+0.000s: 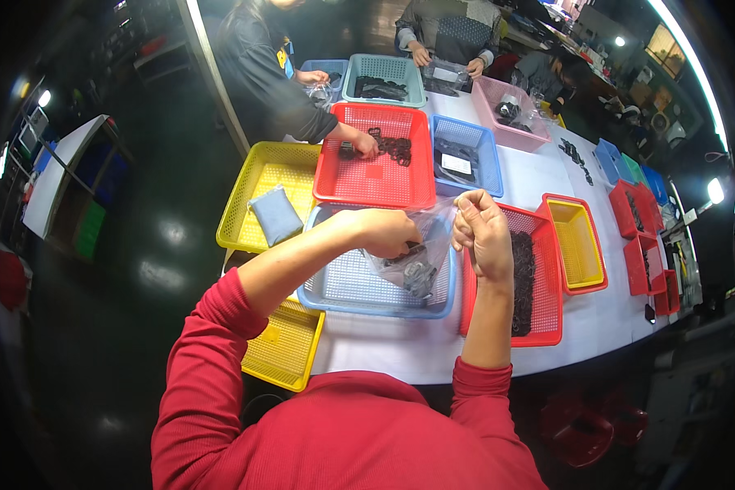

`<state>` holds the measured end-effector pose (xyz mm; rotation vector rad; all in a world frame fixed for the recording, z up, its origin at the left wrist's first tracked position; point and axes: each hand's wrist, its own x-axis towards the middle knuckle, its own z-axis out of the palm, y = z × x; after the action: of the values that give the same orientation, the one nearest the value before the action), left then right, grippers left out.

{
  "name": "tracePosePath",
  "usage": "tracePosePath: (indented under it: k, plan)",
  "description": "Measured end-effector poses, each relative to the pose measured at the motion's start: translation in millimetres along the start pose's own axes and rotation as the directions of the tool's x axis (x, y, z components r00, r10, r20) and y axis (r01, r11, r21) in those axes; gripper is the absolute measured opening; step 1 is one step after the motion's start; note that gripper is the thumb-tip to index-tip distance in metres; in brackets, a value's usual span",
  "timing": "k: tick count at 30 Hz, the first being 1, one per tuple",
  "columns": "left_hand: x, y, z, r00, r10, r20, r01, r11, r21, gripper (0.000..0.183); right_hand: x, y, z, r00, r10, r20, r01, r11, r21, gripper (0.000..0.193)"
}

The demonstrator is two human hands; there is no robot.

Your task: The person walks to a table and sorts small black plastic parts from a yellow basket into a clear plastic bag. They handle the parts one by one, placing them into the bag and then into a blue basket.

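Observation:
A clear plastic bag point(433, 237) hangs between my hands over a light blue basket point(347, 282). Grey and dark pieces point(419, 279) lie bunched in its lower part. My right hand point(482, 233) is closed, thumb and fingers pinching the bag's upper edge. Curled at the bag's mouth, my left hand point(390, 233) has a small black piece point(413, 245) at its fingertips; its exact kind is too small to tell. To the right of the bag, a red basket point(550, 306) holds many small black parts point(521, 282), partly covered by my right forearm.
Beyond stands a red basket point(420, 135) with black parts, where another person's hand point(363, 145) reaches in. A yellow basket point(241, 216) holds a grey-blue packet point(275, 215). Blue point(488, 151), pink point(483, 98) and teal point(420, 77) baskets fill the table's far part. Another person handles a bag there.

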<state>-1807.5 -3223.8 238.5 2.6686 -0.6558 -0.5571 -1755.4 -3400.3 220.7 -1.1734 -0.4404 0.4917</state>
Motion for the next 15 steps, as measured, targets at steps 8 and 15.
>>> tracePosePath:
  k: [8, 15]
  plan:
    - [-63.8, -2.1, 1.4, 0.948, -0.009, -0.318, -0.046, 0.985, -0.167, 0.017, -4.3, 4.2, -11.0, 1.0, -0.016, -0.024, 0.016, 1.0, -0.003, 0.008]
    - [-39.5, 11.7, 18.9, 0.449, 0.368, -0.814, -0.239, 0.927, 0.288, 0.031, 19.2, -34.7, -17.4, 0.989, -0.141, 0.035, 0.141, 0.99, 0.008, 0.011]
